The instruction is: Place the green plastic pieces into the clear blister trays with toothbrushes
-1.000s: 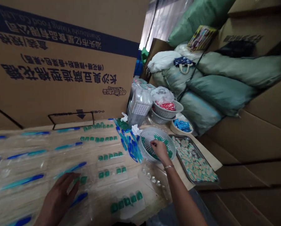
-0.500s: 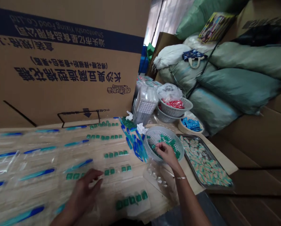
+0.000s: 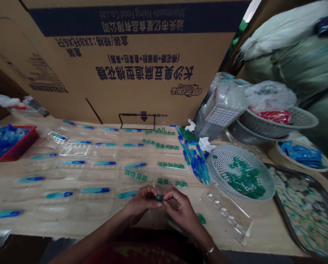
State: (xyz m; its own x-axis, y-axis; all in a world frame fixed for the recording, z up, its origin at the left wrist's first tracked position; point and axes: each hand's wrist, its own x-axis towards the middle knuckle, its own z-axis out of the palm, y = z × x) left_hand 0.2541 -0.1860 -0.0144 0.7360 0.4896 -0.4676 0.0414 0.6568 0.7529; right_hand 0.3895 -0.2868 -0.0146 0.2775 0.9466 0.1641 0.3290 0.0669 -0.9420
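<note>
My left hand and my right hand meet close to the table's front edge. Between their fingertips is a small green candy, pinched from both sides. Rows of similar green candies sit in clear plastic trays just beyond my hands. More loose green candies lie in a grey perforated basket to the right. An upturned-looking clear tray rests beside my right hand. My right forearm partly covers other green candies.
A large cardboard box stands along the back. Clear trays with blue plastic sticks spread leftward; a red bin is at far left. Loose blue sticks, stacked clear containers and a metal tray of pale-green pieces stand right.
My right hand has left the grey basket and come to my left hand, with a green candy now between them. The view has turned left and down.
</note>
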